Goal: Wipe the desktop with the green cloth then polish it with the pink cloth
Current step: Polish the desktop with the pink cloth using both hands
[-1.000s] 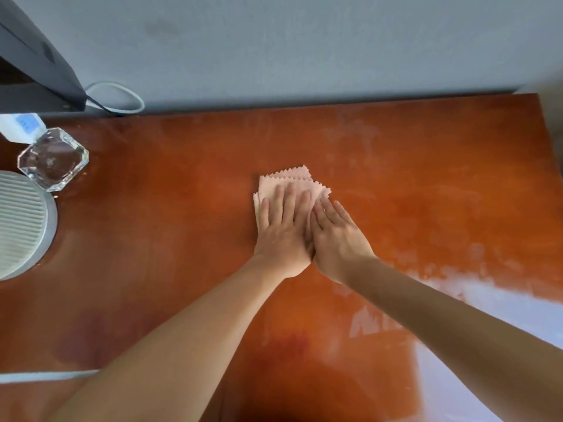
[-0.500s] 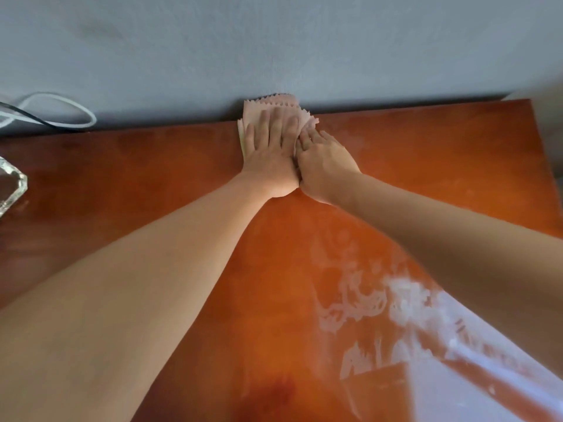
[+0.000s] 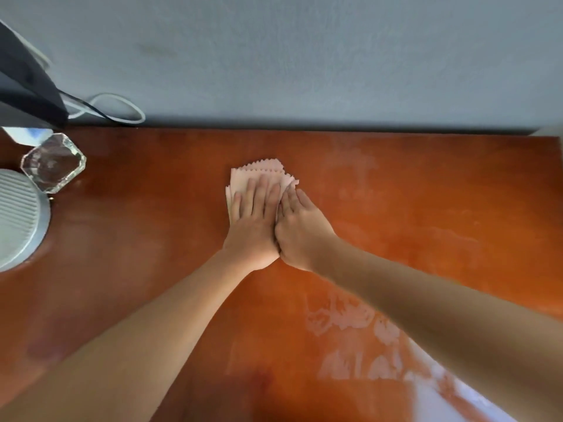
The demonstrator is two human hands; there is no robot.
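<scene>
- Hands pressing flat on pink cloth, mid-desk.
- Left hand lying fully on it, fingers spread open; right hand touching alongside at 3 o'clock, fingertips catching the cloth's right edge.
- Cloth poking out at 12 o'clock from the hands.
- Left hand sitting nearer the cloth's centre; green cloth not showing.

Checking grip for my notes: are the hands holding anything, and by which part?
Neither grasps; left hand and right hand press flat on the pink cloth, covering its near part.
</scene>
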